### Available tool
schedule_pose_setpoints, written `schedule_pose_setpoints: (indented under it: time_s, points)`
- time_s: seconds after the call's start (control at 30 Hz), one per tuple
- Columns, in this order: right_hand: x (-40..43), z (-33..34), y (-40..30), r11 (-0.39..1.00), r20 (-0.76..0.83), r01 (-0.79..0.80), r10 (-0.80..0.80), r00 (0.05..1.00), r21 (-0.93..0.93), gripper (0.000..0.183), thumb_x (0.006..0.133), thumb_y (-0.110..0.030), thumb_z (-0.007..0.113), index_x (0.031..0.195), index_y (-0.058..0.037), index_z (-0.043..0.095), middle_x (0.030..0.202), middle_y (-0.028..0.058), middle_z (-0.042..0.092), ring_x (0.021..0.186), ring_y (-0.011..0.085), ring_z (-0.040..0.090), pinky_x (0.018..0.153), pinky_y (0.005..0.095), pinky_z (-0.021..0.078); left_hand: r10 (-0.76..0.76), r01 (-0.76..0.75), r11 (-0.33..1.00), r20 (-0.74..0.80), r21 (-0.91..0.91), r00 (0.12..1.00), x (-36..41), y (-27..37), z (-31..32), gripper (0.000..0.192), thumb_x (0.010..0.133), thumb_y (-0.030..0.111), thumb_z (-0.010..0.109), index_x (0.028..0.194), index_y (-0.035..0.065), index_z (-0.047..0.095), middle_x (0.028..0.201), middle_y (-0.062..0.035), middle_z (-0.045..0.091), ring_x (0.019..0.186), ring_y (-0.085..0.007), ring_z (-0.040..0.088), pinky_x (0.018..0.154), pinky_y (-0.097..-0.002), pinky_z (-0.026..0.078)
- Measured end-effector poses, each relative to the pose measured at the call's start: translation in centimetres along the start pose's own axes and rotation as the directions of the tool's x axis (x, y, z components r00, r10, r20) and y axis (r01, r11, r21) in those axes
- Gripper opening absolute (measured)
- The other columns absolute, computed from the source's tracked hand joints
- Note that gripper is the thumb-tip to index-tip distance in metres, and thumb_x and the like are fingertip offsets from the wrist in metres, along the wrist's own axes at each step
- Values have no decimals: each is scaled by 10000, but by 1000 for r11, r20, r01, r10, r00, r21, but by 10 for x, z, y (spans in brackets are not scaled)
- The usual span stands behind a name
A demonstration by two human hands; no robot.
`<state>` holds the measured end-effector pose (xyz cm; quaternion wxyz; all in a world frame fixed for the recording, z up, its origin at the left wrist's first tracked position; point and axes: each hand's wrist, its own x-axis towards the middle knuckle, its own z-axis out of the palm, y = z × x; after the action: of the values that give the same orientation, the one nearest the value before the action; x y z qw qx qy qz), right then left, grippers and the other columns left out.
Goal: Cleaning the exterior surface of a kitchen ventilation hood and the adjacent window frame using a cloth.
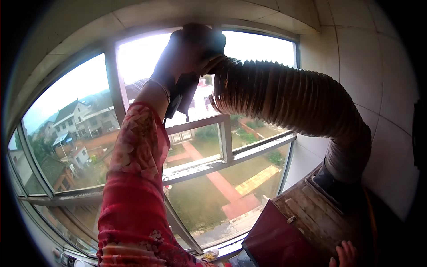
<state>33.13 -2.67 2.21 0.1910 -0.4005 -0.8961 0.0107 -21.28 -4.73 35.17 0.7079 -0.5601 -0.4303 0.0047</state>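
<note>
My left hand (pixel 195 50), in dark shadow against the bright window, is raised to the top of the frame. It appears to grip a dark cloth (pixel 187 91), which hangs below the wrist. Close to its right is the free-looking end of a grimy ribbed flexible duct (pixel 283 96). That duct bends down to a dark collar on top of what looks like a range hood (pixel 313 208), stained brown. At the lower right, the fingers of my right hand (pixel 345 255) are by the hood's top; the palm is hidden.
White window frames (pixel 227 138) cross in front of me, with a yard outside. A dark red panel (pixel 277 233) fronts the hood. Tiled wall (pixel 357 66) rises at the right. A shoe with yellow laces (pixel 210 255) shows low down, near the sill.
</note>
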Motion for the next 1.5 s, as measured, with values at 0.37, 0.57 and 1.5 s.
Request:
schedule_pose_setpoints:
  time_s: [0.37,0.57,1.5]
  points:
    - [8,4,1,998,-13,59,-59,998,7,362,939,-226,450,1211,-3,532,1277,190,499,1223,354,418,1027,448,317,-253,268,901,88,-342,963,-89,65,-33,286,687,195,661,970,162,628,929,-61,613,904,-278,581,796,-388,484]
    - [5,5,-1,997,-6,73,-73,997,17,366,940,-222,447,1214,8,525,1284,200,488,1232,362,400,1033,453,309,-176,288,902,336,-320,925,-142,106,-37,392,682,279,640,1073,248,626,1136,-4,560,1100,-240,493,872,-408,428]
    - [11,10,3,994,-30,97,-96,995,43,336,922,-198,474,1180,3,552,1275,177,507,1225,368,405,1021,456,320,-392,480,868,419,-126,819,-202,95,-79,433,703,265,624,1121,159,591,1150,-101,564,1193,-327,419,1012,-489,311]
